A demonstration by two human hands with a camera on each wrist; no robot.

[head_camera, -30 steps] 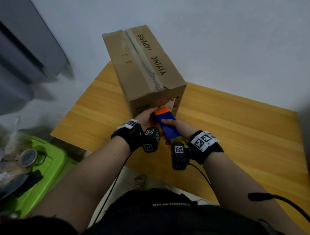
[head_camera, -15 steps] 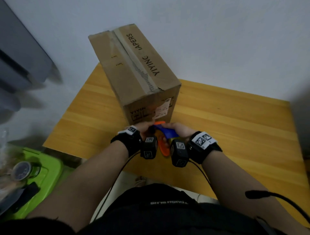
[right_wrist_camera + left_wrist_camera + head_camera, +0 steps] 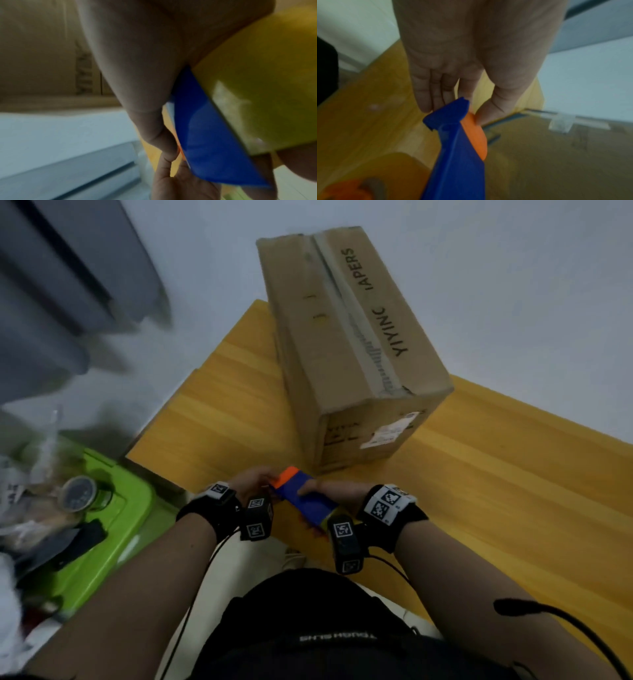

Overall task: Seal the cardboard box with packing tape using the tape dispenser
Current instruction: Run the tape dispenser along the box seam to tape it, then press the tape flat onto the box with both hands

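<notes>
A honey-coloured wooden table [image 3: 479, 491] stood against a pale wall, with 1 grey cabinet-like unit [image 3: 61, 285] at the upper left. Beside the table's near-left corner sat 1 green bin [image 3: 113, 508] holding clutter, including a round dial-faced object [image 3: 77, 493]; the rest was too blurred to name.

1 cardboard box [image 3: 346, 344] stood on the table, flaps closed, a wrinkled strip of tape [image 3: 356, 326] running along its top seam and 1 white label [image 3: 390, 430] on its near end.

1 tape dispenser [image 3: 305, 498], blue with an orange front piece, was held just in front of the box, apart from it. The 2 hands met on it: the right hand [image 3: 339, 495] gripped the blue body against the yellowish tape roll [image 3: 257, 81], while the left hand [image 3: 251, 482] pinched the orange tip between thumb and fingers [image 3: 426, 94]. Each wrist wore 1 black band carrying a camera block.
</notes>
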